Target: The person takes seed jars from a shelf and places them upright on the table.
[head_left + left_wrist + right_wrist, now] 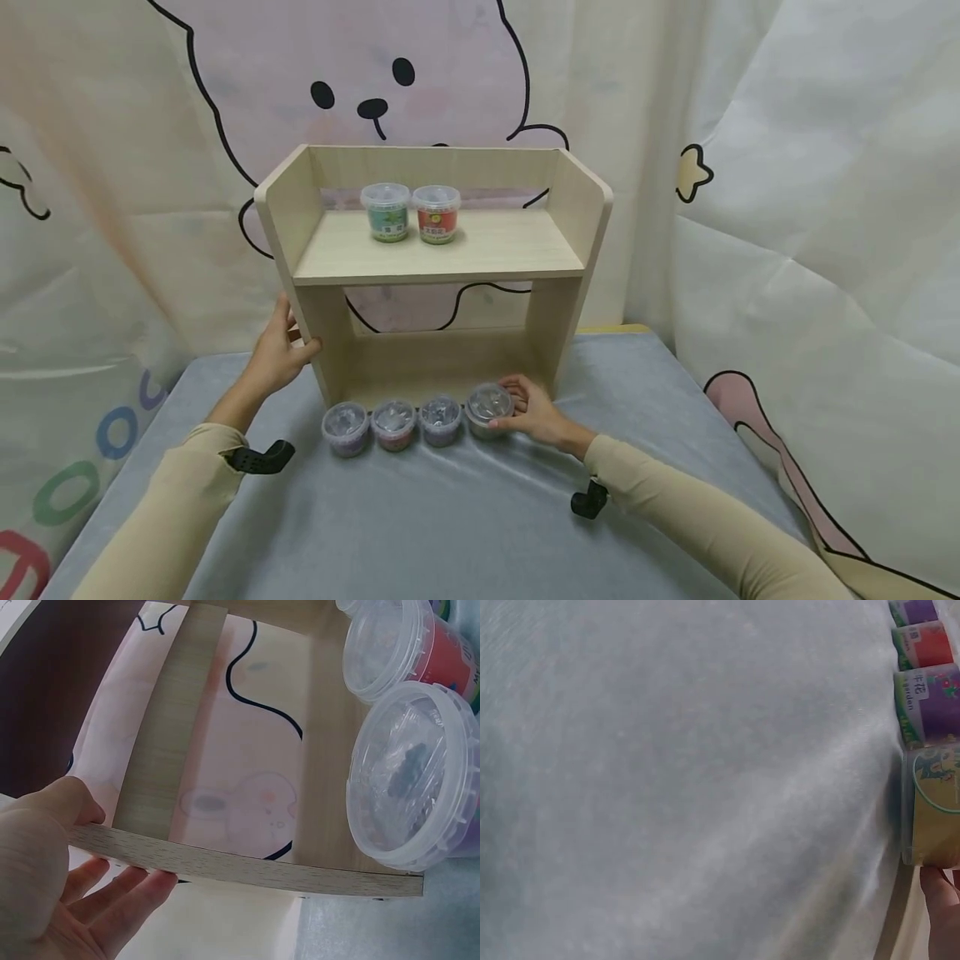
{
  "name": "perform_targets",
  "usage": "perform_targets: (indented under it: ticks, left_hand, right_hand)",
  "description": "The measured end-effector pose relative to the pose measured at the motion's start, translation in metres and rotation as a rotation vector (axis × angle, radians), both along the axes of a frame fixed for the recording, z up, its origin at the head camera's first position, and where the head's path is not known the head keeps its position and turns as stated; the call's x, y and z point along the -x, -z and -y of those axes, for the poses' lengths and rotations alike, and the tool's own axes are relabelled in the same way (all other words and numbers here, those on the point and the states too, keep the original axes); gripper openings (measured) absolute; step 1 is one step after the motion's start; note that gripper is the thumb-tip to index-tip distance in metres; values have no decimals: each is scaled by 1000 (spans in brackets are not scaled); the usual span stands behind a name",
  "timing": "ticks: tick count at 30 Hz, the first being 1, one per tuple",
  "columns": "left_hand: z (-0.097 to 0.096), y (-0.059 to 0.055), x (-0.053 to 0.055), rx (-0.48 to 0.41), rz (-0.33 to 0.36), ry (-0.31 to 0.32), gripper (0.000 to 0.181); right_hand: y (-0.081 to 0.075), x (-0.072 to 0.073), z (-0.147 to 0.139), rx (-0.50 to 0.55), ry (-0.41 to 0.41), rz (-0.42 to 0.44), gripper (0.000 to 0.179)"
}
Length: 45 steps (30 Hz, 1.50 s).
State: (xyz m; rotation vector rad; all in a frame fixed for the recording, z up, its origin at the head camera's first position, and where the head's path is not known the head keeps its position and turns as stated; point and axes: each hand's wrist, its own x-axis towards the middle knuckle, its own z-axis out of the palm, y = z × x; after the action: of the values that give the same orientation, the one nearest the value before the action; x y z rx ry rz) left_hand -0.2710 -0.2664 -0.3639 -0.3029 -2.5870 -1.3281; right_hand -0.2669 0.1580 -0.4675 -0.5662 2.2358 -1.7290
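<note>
A pale wooden two-tier shelf (442, 267) stands on the cloth. My left hand (277, 357) holds the edge of its left side panel, thumb on one face and fingers on the other in the left wrist view. Along the shelf's front base runs a row of lidded plastic tubs. At its right end my right hand (538, 414) grips a clear-lidded tub (487, 408), which shows a yellowish side (937, 817) in the right wrist view. Left of it are a purple tub (440, 420), a red tub (393, 425) and another purple tub (347, 429).
On the upper tier sit a green-labelled tub (387, 215) and a red-labelled tub (437, 218). A grey-blue cloth (450, 525) covers the table. Printed curtains (810, 208) hang behind and at both sides.
</note>
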Motion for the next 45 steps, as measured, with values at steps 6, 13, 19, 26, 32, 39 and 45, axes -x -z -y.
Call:
perform_targets:
  ticks: [6,13,19,26,32,39,45]
  left_hand:
    - [-3,3,4,-23,-26,12,88]
    - [-2,2,1,-23,-20,6,92]
    - [1,2,-1,-9,-9,0,91]
    - [2,2,-1,-5,-27,1,90]
    - [0,3,0,2,-18,5,93]
    - [0,3,-1,9,-25,1,94]
    - [1,3,0,9,-27,8,93]
  right_hand:
    - [6,-2,-4,-28,-3,13,75]
    - [5,-6,-3,-46,-44,-2,72]
    - [-4,-7,-6,-84,-62,-34,65]
    - [-20,-4,-15,-119,-44,-77,54]
    - [-39,-5,-17,-117,-43,-123,49]
    - [-72,-10,-11,-146,-74,-203,47]
    - [-102,-13,-5,-137,-106,-217,47]
